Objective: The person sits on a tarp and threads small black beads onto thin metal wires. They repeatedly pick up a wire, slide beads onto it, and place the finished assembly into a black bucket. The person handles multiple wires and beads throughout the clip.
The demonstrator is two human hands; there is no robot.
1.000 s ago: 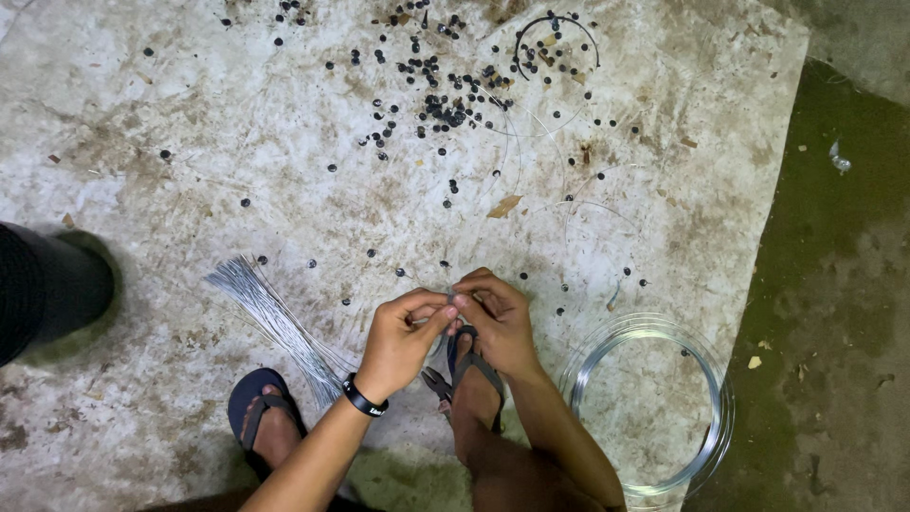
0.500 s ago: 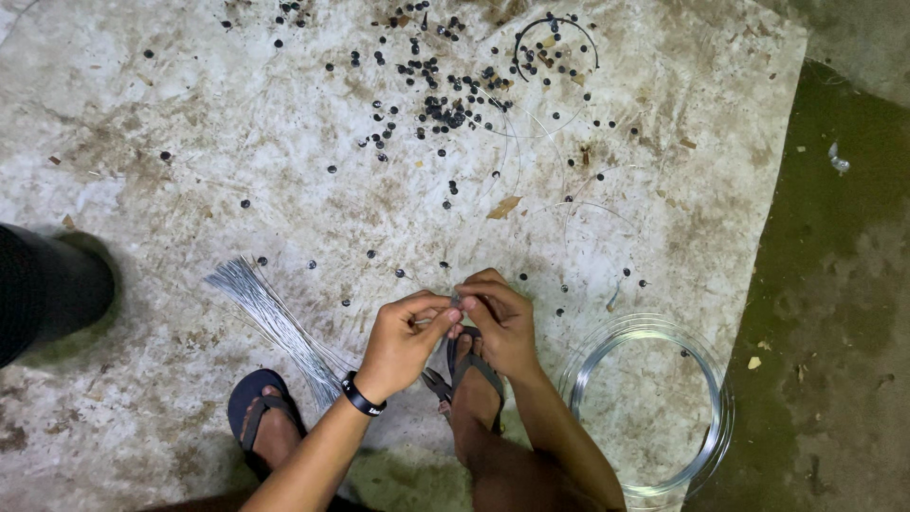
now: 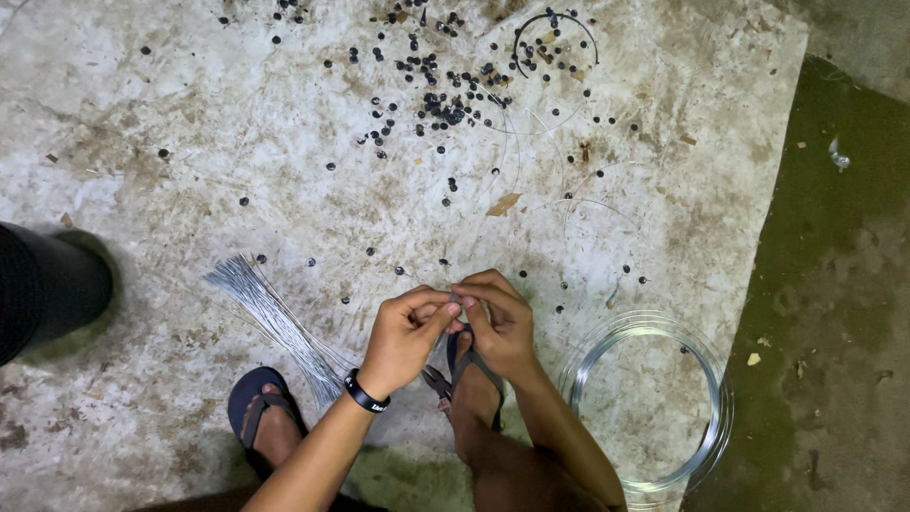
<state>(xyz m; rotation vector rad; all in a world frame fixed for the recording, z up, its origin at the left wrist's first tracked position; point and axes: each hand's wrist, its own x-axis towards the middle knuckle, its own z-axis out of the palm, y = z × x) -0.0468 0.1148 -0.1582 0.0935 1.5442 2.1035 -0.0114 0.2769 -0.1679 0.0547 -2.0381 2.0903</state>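
Note:
My left hand (image 3: 403, 337) and my right hand (image 3: 500, 322) meet fingertip to fingertip above the stained sheet (image 3: 190, 142), pinching something small and thin between them; what it is I cannot make out. A black band circles my left wrist. Pliers (image 3: 437, 384) lie just below the hands, beside my right foot in a dark sandal (image 3: 466, 365). A bundle of straight silvery wires (image 3: 270, 318) lies to the left of my left hand. A coil of wire (image 3: 654, 398) lies to the right of my right forearm.
Several small black beads (image 3: 441, 104) are scattered over the far part of the sheet, with a dark wire ring (image 3: 555, 38) among them. A dark round object (image 3: 43, 284) stands at the left edge. My left foot wears a blue sandal (image 3: 261, 408). Dark greenish floor (image 3: 834, 284) lies right.
My hands have stayed together at the same spot; only the fingers have shifted slightly.

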